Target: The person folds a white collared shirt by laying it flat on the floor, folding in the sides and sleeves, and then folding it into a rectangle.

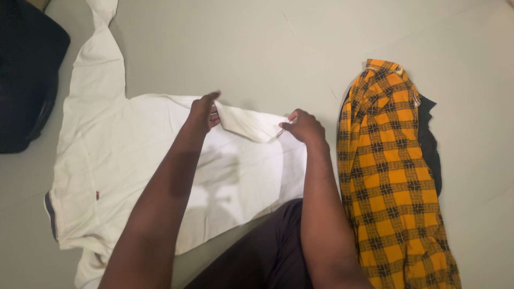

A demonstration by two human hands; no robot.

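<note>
A white long-sleeved shirt [118, 160] lies spread flat on the pale floor, one sleeve stretching up toward the top left. My left hand [203, 111] pinches the shirt's far edge and lifts a fold of cloth. My right hand [304, 127] grips the same edge further right, near the shirt's hem corner. Between the two hands a flap of white fabric [243, 122] is raised and turned over. My forearms reach forward over the shirt, and my dark trouser leg [262, 251] rests on its near edge.
A folded orange and black checked shirt [393, 171] lies to the right, on top of a dark garment [431, 144]. A black bag or cushion [27, 75] sits at the far left edge. Pale floor [257, 48] surrounds everything.
</note>
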